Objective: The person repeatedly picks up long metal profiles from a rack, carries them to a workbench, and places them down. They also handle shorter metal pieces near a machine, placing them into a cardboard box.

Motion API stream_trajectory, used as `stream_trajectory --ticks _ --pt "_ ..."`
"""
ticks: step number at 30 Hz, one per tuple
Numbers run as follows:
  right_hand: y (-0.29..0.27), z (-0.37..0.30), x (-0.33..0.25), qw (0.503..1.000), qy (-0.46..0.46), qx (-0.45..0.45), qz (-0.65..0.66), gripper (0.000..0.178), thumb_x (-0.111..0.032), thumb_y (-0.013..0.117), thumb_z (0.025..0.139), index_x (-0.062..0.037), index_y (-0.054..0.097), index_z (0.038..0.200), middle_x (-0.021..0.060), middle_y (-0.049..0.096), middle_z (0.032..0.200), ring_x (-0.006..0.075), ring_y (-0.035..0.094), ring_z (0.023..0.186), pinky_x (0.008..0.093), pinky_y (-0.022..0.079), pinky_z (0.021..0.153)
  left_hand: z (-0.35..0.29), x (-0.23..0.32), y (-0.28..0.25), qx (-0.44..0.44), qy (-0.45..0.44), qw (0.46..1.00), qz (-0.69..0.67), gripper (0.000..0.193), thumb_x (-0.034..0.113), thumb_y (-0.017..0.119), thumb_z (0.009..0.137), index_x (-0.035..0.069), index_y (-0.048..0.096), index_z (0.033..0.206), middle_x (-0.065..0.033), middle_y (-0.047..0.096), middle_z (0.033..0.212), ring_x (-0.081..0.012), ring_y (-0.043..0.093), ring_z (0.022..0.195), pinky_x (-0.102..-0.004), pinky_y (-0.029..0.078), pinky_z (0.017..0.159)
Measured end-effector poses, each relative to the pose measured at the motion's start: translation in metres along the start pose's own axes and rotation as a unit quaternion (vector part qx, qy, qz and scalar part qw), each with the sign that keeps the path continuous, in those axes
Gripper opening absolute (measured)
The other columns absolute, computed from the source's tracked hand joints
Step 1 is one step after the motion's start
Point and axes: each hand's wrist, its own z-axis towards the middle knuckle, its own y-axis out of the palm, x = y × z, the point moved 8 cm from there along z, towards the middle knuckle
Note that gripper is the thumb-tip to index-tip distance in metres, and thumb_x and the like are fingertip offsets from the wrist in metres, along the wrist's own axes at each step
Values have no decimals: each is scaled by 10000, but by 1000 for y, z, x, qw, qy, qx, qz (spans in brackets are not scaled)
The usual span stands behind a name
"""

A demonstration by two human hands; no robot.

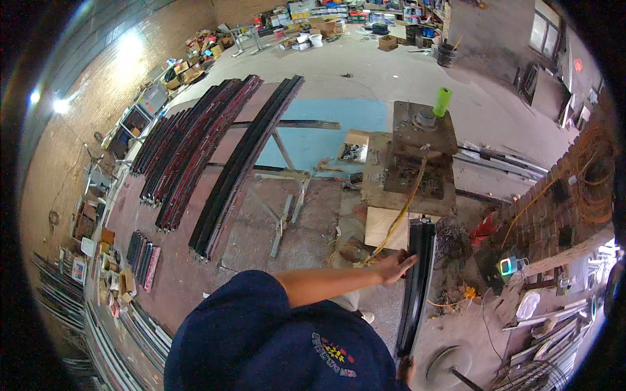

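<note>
A long black metal profile (415, 293) lies lengthwise in front of me at the right, its far end beside a pale board (385, 227). My left hand (395, 266) is closed on the profile's left edge, around the middle of its far half. Near the lower border, my right hand (406, 369) is at the profile's near end. Only part of that hand shows, and its fingers are mostly hidden. Beyond the far end stands a worn metal workbench (372, 189) carrying a dark machine plate (417, 120) with a bright green upright cylinder (442, 102).
An open box of small parts (355, 152) sits at the bench's left. Bundles of long dark profiles (244, 169) rest on a metal stand (280, 221) to the left. A yellow hose (409, 202) crosses the bench. A round disc on a pole (450, 366) stands at lower right.
</note>
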Motion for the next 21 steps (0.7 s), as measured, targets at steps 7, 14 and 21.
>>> stream_trajectory --ticks 7,14,21 --pt "124 -42 -102 846 -428 -84 -308 460 -269 465 981 -16 452 1364 144 582 1181 258 602 949 339 514 818 -64 37 -55 49 146 968 -196 603 538 437 979 56 371 1336 -57 543 1008 -153 544 851 -310 480 731" --pt "311 -77 -166 861 -434 -200 -174 433 -252 520 972 20 477 1306 162 541 1232 263 507 1094 361 409 966 -150 -5 -52 -84 149 980 -98 686 467 564 933 60 319 1429 -119 534 1268 -204 533 1061 -323 434 906" --pt "488 -184 -149 853 -466 -150 -181 553 -381 534 958 -112 351 1405 99 434 1358 272 447 1181 476 413 935 -265 -111 -131 182 255 943 111 974 485 734 766 -11 259 1457 -279 435 1366 -417 427 1271 -440 356 1067"
